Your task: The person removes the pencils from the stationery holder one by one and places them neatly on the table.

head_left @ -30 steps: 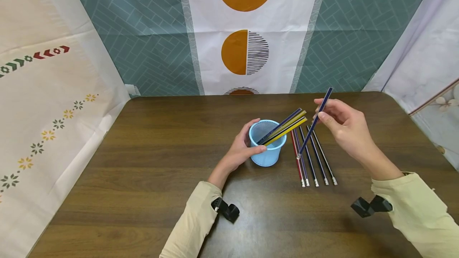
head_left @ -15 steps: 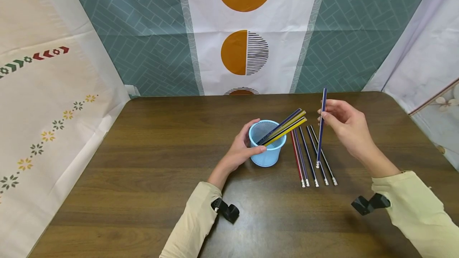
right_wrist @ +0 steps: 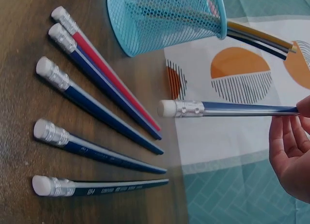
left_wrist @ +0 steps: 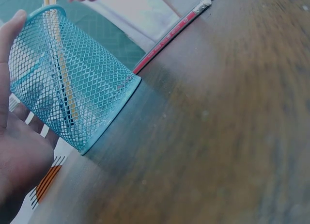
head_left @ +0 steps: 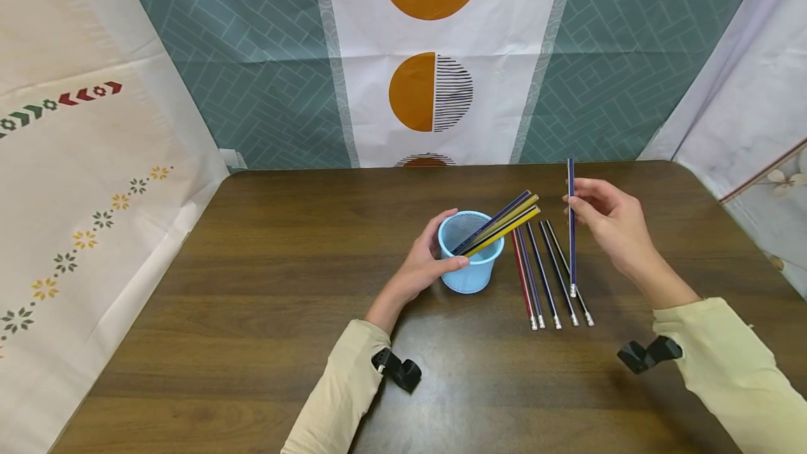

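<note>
Left edge: a cream cloth with small printed flowers (head_left: 76, 209) hangs at 10 o'clock, beside the dark brown wooden table (head_left: 221, 286)
Backdrop: a teal sheet with a pale brick-like pattern (head_left: 265, 76) hangs at 12 o'clock, its white central panel (head_left: 504, 12) bearing orange circular shapes
Left arm: a pale yellow sleeve (head_left: 337, 391), a small black camera (head_left: 397, 370) at the wrist, enters from 7 o'clock
Left hand (head_left: 422, 258): curled round a light blue round mesh cup (head_left: 468, 279), gripping it from 9 o'clock, the thumb just by the rim
Cup: on the table, a little right of the middle, base against the wood
Cup contents: slim dark blue and yellow pencils (head_left: 504, 231), leaning out over the rim toward 2 o'clock
Row on the table: five slim striped pencils (head_left: 547, 286) between 3 and 4 o'clock from the cup, the leftmost red, the others dark, white erasers toward 5 o'clock
Held pencil: a slim dark blue pencil with a pale stripe (head_left: 571, 251), above the row's right end, eraser pointing to 6 o'clock
Right hand (head_left: 614, 226): pinching that pencil between thumb and fingers, near 3 o'clock from the cup
</note>
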